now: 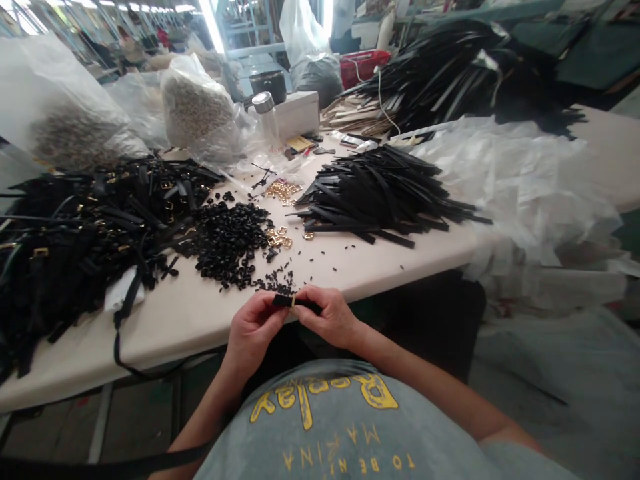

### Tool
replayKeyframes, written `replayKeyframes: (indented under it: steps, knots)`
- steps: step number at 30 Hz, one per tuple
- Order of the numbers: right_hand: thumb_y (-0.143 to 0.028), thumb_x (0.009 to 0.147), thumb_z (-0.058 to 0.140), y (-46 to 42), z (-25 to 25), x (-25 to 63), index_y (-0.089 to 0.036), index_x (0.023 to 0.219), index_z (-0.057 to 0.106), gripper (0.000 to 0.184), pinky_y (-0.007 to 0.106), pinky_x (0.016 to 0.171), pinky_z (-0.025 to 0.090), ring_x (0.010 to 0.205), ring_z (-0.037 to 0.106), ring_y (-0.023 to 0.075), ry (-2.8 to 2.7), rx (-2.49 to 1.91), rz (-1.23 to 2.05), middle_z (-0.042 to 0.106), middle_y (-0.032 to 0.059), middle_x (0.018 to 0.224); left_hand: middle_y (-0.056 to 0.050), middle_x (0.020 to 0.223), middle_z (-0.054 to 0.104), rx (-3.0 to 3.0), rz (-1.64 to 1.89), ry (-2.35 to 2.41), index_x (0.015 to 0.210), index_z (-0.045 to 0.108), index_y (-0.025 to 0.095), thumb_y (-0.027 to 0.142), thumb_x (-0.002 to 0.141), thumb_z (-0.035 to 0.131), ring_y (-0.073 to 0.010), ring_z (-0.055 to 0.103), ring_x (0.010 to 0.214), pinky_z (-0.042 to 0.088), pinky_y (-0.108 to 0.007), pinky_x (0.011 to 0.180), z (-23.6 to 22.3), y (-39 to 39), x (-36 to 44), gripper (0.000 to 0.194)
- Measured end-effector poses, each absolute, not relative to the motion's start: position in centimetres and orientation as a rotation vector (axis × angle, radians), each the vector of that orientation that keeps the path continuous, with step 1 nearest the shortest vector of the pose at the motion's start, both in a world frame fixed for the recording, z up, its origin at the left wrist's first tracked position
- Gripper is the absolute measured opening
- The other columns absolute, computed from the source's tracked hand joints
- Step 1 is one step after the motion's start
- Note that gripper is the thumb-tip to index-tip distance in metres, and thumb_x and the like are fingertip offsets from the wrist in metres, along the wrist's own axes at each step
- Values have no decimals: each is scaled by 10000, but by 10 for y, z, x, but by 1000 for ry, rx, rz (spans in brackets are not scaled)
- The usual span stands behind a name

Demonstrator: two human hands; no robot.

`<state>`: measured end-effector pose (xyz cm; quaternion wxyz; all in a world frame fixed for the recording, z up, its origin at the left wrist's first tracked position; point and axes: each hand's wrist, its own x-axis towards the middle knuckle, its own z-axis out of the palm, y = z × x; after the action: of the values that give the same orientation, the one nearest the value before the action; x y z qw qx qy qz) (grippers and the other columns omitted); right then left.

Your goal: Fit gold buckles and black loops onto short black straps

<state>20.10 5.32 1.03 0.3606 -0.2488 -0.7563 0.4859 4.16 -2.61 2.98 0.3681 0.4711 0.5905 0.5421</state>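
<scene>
At the table's front edge, my left hand pinches one part of a black strap between thumb and fingers. My right hand is closed on the same strap just to the right. Between the two sets of fingertips a small gold buckle sits around the strap. Tiny black pieces lie scattered right behind my hands. Beyond them is a heap of small black loops, with loose gold buckles beside it. My fingers cover parts of the strap.
Finished-looking black straps with buckles are heaped at the left. Flat black strips lie at the right, near crumpled clear plastic. Filled plastic bags, a bottle and a white box stand behind.
</scene>
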Motion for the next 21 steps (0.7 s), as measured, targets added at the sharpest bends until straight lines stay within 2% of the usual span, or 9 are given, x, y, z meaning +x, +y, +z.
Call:
replayKeyframes:
  steps: [4,9,13,17,21]
  knots:
    - [-235,855,603,50,14,202,-170,837,667,92,210,605,431,618,543,103,-1950,-662,1210,634,-22,708,-34,898,653,1276,1335,1480,905,715,199,271,806,715,-172,610,827,504,-261,767,30,-32,38,122]
    - [-275,871,615,48,16,204,-172,823,676,129,206,576,403,599,536,98,-1975,-653,1192,633,-22,695,-33,901,661,1230,1293,1450,934,712,198,296,766,771,-166,613,800,506,-252,731,29,-35,37,202]
    - [-267,875,602,48,16,205,-160,831,683,141,226,601,422,619,553,111,-2009,-675,1203,645,-5,709,-7,720,641,1045,1287,1437,827,712,176,355,802,738,-128,561,661,468,-220,637,26,-33,37,182]
    - [-291,885,599,48,14,204,-158,830,665,159,232,615,452,623,567,112,-1943,-617,1467,643,-2,705,14,582,583,775,1274,1312,713,673,155,389,778,753,-89,488,542,405,-189,536,21,-30,38,255]
    - [-377,897,572,45,9,202,-176,840,584,209,188,464,406,466,480,76,-1654,-620,1910,560,-49,599,26,577,573,592,1273,1223,752,679,153,355,698,816,-71,466,511,372,-172,493,18,-28,40,250]
